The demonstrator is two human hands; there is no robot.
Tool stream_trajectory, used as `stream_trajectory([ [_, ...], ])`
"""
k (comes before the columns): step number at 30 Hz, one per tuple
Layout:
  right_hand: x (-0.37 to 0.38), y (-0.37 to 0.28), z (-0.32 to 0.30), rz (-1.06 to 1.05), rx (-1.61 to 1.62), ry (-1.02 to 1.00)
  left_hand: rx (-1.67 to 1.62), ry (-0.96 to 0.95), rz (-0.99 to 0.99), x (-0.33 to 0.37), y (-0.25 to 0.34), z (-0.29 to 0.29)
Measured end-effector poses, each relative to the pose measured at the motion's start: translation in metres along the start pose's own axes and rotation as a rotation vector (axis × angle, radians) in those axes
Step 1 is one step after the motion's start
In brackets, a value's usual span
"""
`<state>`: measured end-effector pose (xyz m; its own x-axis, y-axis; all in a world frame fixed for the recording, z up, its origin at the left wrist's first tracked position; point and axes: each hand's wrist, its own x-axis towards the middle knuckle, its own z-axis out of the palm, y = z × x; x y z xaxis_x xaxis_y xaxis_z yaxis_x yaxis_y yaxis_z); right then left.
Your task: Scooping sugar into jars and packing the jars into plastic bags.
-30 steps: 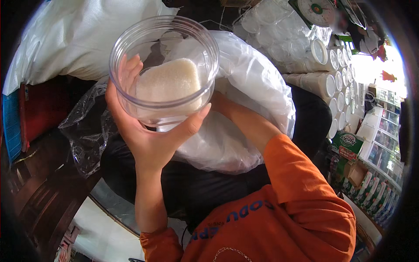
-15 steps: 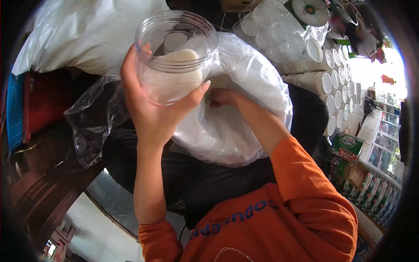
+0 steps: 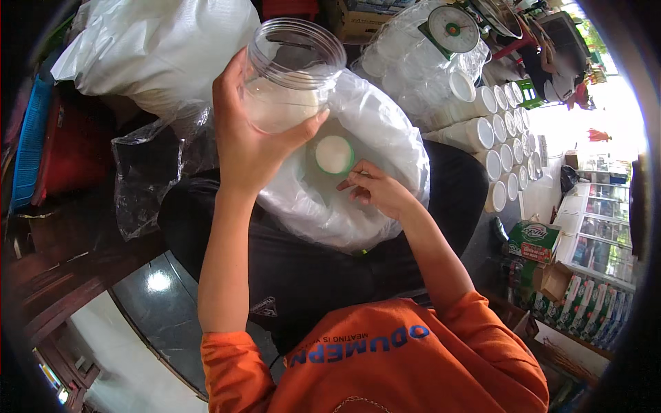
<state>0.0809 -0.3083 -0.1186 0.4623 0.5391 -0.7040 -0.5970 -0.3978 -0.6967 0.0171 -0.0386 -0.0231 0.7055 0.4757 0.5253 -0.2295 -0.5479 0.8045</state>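
My left hand (image 3: 251, 148) is wrapped round a clear plastic jar (image 3: 284, 89) with a threaded, lidless mouth, tilted above the bag. Pale, fine contents fill part of the jar. Between the fingers of my right hand (image 3: 379, 189) is a small round green cup (image 3: 323, 170), heaped with white grainy stuff; any handle is hidden by the fingers. The cup is over the mouth of a large white plastic bag (image 3: 396, 127) that stands open between my legs. Its rim is rolled outward, and the depth of what lies inside is hard to make out.
A full white sack (image 3: 162, 51) lies at the far left, near a crumpled clear bag (image 3: 148, 175) and a blue basket (image 3: 33, 148). Stacked lidded white tubs (image 3: 485, 131) and a dial scale (image 3: 451, 31) stand at the far right. Boxes (image 3: 533, 241) sit further right.
My right hand has risen from inside the bag, bringing the filled green cup into plain sight. The jar stays in my left hand, and the whole view has shifted slightly.
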Motion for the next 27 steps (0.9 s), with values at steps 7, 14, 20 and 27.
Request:
stream_trajectory([
  [7,-0.014,-0.01,-0.005,-0.075,0.015,-0.092,-0.001,-0.026,0.0,-0.005,0.0,0.002],
  [14,-0.087,-0.045,-0.016,-0.203,-0.001,-0.03,0.142,-0.116,0.084,-0.006,0.001,-0.003],
  [20,-0.145,-0.105,-0.026,-0.314,-0.145,0.108,0.186,-0.205,0.07,-0.009,0.011,-0.004],
  [27,-0.155,-0.151,-0.021,-0.402,-0.271,0.26,0.166,-0.265,0.157,-0.017,0.012,0.006],
])
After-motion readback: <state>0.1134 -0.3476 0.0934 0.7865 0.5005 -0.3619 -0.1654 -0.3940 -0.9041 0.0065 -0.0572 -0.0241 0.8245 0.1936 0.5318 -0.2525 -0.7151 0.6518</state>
